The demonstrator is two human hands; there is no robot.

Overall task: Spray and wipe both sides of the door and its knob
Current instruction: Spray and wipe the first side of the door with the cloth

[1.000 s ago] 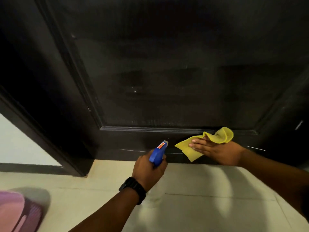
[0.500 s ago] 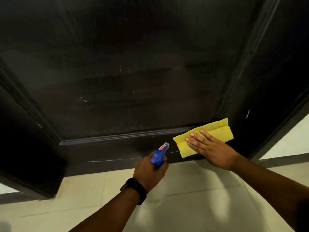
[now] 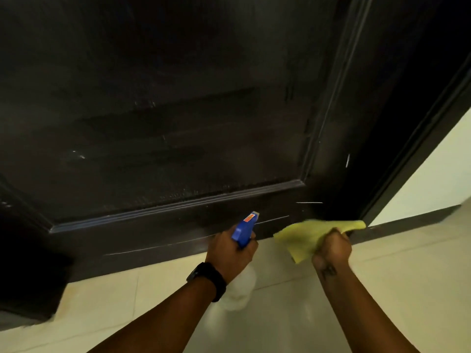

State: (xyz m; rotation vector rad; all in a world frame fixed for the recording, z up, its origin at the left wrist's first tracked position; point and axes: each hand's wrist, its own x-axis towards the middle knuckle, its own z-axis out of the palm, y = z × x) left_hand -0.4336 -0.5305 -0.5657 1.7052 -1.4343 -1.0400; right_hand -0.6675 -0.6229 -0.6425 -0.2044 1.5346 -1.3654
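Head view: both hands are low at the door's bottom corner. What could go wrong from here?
1. The right hand grips the yellow cloth bunched up, so little of it may meet the door, and the bottom corner could get skipped.
2. The left hand holds the spray bottle low, nozzle toward the door. Drips could land on the glossy tile floor and make it slippery.
The knob is out of view.

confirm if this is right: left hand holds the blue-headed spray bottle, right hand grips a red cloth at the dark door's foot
Wrong colour: the head view shows the right hand gripping a crumpled yellow cloth, not red. The rest stands.
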